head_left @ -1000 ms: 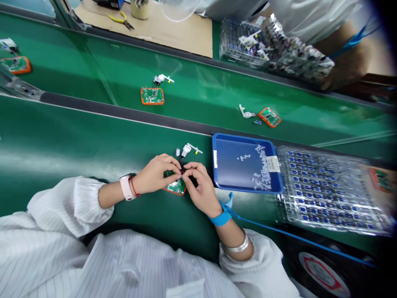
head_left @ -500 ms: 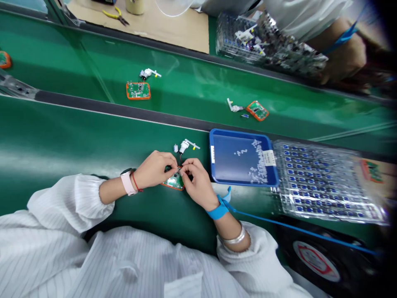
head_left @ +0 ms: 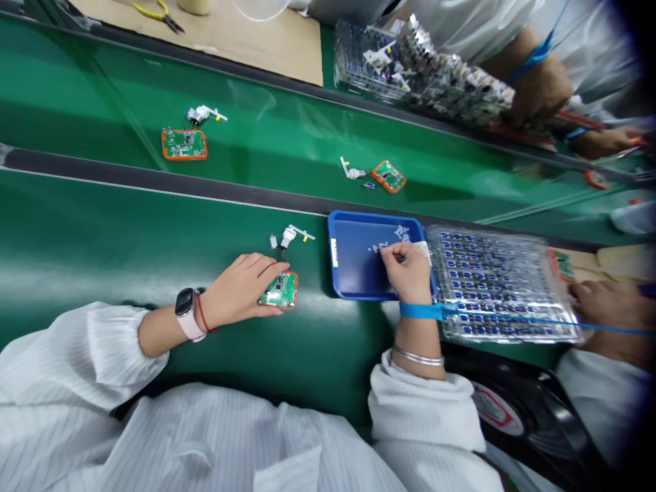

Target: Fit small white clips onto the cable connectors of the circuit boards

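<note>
My left hand (head_left: 243, 290) grips the left side of a green circuit board (head_left: 279, 292) in an orange frame, flat on the green bench. A wire leads from the board's top edge to a white plastic part (head_left: 290, 236) with a thin arm and a yellow tip. My right hand (head_left: 408, 272) is over the blue tray (head_left: 353, 273), thumb and forefinger pinched close to small clear-white pieces (head_left: 376, 247). Whatever may be between those fingertips is too small to see.
Right of the tray stands a clear blister tray (head_left: 505, 287) with rows of blue-and-silver parts. Two more framed boards (head_left: 184, 145) (head_left: 388, 176) lie on the green belt beyond the black rail. Co-workers' hands (head_left: 543, 85) (head_left: 609, 307) show at the far side and right.
My right hand has left the board and moved right into the blue tray. My left hand stays at the board, now holding its left side. The view has shifted slightly.
</note>
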Motion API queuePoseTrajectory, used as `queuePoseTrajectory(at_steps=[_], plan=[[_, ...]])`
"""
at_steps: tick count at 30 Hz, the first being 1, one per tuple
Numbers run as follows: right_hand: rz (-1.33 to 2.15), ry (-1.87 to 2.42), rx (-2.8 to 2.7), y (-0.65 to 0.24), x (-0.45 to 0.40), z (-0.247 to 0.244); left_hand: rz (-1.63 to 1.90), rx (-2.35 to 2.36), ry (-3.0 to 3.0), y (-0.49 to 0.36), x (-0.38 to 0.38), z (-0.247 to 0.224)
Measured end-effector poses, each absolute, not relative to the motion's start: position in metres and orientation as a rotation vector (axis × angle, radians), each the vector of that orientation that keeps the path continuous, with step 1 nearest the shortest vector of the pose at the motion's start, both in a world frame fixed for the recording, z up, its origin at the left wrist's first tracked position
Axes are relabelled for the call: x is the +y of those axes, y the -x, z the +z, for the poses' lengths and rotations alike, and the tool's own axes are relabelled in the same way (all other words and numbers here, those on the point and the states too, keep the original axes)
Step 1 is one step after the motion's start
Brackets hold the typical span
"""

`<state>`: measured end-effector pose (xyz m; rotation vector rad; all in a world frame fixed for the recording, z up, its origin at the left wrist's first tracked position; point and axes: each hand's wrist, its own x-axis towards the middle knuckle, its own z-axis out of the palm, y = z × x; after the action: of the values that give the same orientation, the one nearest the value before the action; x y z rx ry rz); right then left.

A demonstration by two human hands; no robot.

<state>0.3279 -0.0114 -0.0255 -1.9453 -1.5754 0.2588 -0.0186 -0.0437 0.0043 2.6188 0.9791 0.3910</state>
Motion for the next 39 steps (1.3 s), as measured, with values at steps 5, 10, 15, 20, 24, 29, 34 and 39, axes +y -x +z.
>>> queuePoseTrajectory(at_steps=[5, 10, 15, 20, 24, 29, 34, 39], plan=[[0.263, 1.918, -1.643, -0.325, -0.012, -0.026, 0.383, 0.979, -2.581, 0.018, -0.042, 0.004], [0.255, 1.818, -1.710, -0.304, -0.016, -0.010, 0.494, 1.011, -2.398, 0.017, -0.037, 0.005], [0.501, 1.405, -1.823, -0.216, -0.043, 0.012, 0.817, 0.963, -2.107, 0.007, -0.029, 0.013], [0.718, 1.299, -1.801, -0.166, -0.062, 0.010, 0.834, 0.960, -1.997, 0.004, -0.027, 0.015], [0.796, 1.305, -1.782, -0.166, -0.061, 0.002, 0.752, 1.025, -1.933, 0.007, -0.027, 0.013], [0.850, 1.307, -1.821, -0.167, -0.061, 0.000, 0.709, 0.985, -1.971, 0.009, -0.026, 0.011], [0.891, 1.319, -1.864, -0.166, -0.061, -0.001, 0.641, 1.011, -2.058, 0.008, -0.025, 0.010], [0.942, 1.346, -1.863, -0.166, -0.058, 0.001, 0.517, 1.087, -2.086, 0.006, -0.022, 0.015]])
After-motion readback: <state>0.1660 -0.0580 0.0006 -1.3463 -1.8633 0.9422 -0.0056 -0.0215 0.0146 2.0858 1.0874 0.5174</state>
